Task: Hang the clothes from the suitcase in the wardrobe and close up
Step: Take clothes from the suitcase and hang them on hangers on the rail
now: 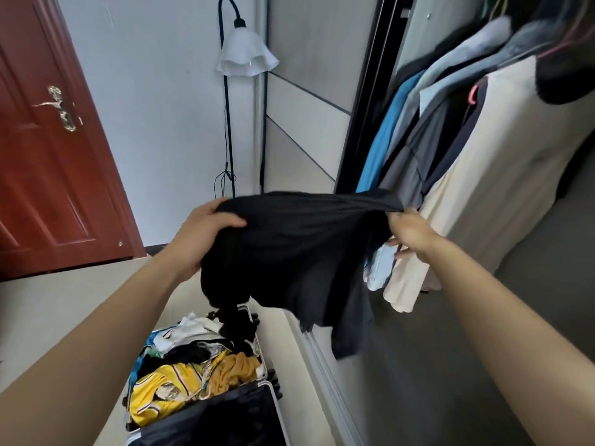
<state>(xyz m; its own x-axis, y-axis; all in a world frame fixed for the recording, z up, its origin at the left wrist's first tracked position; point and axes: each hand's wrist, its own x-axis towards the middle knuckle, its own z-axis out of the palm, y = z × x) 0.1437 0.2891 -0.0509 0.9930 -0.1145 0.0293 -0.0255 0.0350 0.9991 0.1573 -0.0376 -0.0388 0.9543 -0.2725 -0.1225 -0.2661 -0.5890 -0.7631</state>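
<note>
A black garment is stretched out in front of me at chest height. My left hand grips its left upper edge and my right hand grips its right upper corner. Its lower part hangs down over the open suitcase on the floor, which is full of mixed clothes, among them a yellow jersey and a mustard piece. To the right is the open wardrobe with several garments hanging, a cream one nearest and a blue one further in.
The wardrobe's sliding door stands behind the garment, its floor track beside the suitcase. A floor lamp stands in the corner. A red-brown door is on the left. Black hangers lie by the suitcase's right side.
</note>
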